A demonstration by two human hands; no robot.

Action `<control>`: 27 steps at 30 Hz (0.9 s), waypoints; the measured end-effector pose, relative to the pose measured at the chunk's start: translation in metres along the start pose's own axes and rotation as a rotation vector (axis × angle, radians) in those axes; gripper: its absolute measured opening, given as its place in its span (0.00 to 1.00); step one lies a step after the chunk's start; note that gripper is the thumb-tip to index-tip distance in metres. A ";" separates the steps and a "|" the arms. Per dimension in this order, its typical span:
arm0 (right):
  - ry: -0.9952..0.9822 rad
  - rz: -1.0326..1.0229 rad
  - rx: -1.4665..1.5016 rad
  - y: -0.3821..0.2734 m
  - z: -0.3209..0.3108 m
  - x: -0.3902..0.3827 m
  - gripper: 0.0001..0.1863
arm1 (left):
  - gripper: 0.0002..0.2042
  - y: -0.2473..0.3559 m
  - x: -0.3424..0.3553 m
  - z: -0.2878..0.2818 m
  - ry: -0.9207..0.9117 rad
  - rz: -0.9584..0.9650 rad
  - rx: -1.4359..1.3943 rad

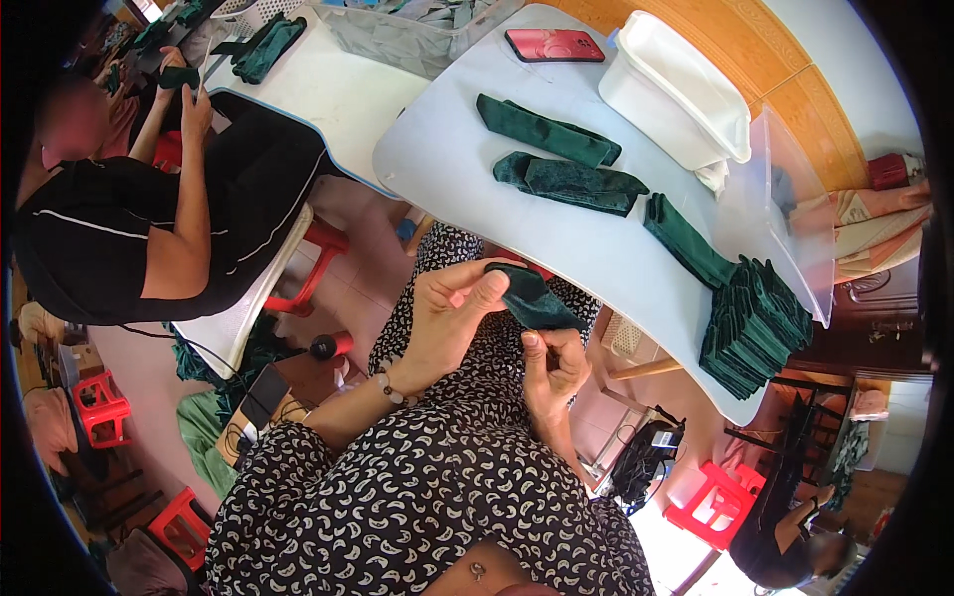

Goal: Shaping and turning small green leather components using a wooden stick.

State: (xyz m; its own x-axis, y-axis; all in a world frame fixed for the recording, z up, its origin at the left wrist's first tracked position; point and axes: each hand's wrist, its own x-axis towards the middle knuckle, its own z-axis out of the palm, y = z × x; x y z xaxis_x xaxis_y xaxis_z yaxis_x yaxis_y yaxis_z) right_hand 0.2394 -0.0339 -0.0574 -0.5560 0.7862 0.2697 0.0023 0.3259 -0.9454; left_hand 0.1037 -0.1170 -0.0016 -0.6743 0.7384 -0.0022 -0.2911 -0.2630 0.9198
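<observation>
The smooth, pale tabletop (437, 139) bears flat, velvety strips (552, 129) and a ridged pile (755, 328). The held strip (537, 300), glossy, dark green, slants before the patterned garment (417, 497): the left hand (447, 313), loosely curled, pinches its upper end; the right hand (556, 370), nearly closed, its lower.

The green velvet piece (537, 301) hides some fingertips of the left grip (442, 316), and overlapping in the green stack (757, 328) conceals most of each layer. The top edge cuts off a clear bin (386, 50) and a perforated white basket (243, 18). The heads of a nearby co-worker (164, 238) and a distant person (770, 551) are blurred
</observation>
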 end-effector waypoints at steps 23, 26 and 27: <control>0.042 0.206 0.332 0.007 0.000 0.005 0.10 | 0.12 -0.016 0.002 0.006 0.137 0.097 -0.206; -0.001 0.217 0.338 0.005 -0.006 0.006 0.10 | 0.14 -0.013 0.001 0.007 0.127 0.179 -0.080; -0.001 0.216 0.337 0.006 -0.008 0.005 0.10 | 0.14 -0.013 0.001 0.008 0.127 0.247 -0.018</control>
State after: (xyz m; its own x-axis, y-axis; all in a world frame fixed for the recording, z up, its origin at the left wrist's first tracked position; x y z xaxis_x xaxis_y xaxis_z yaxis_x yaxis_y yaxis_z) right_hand 0.2430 -0.0237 -0.0601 -0.5737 0.8170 0.0581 -0.1538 -0.0377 -0.9874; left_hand 0.1121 -0.1084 -0.0107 -0.8057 0.5671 0.1711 -0.1183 -0.4370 0.8916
